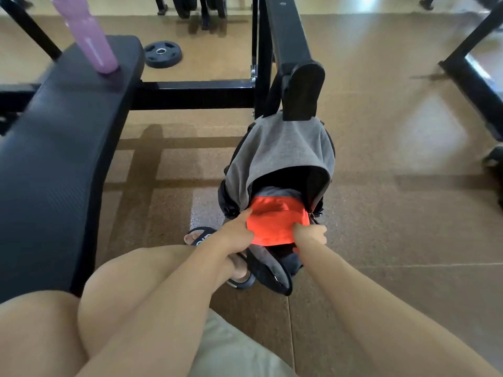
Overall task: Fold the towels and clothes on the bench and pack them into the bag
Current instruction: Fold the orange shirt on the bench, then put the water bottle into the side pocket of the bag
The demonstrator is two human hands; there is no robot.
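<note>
Bag point(280, 151) on floor, mouth open; our 2 hands, left point(236, 232) and right point(310, 235), each grip clamped on folded orange cloth point(275, 224) at its mouth.

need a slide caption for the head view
Both hands, left hand and right hand, push a folded orange cloth into the open grey bag on the floor.

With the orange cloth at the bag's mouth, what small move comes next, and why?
Probably push the folded orange cloth deeper into the bag: both the left hand and right hand grip its sides, and its near half sits outside the opening.
</note>
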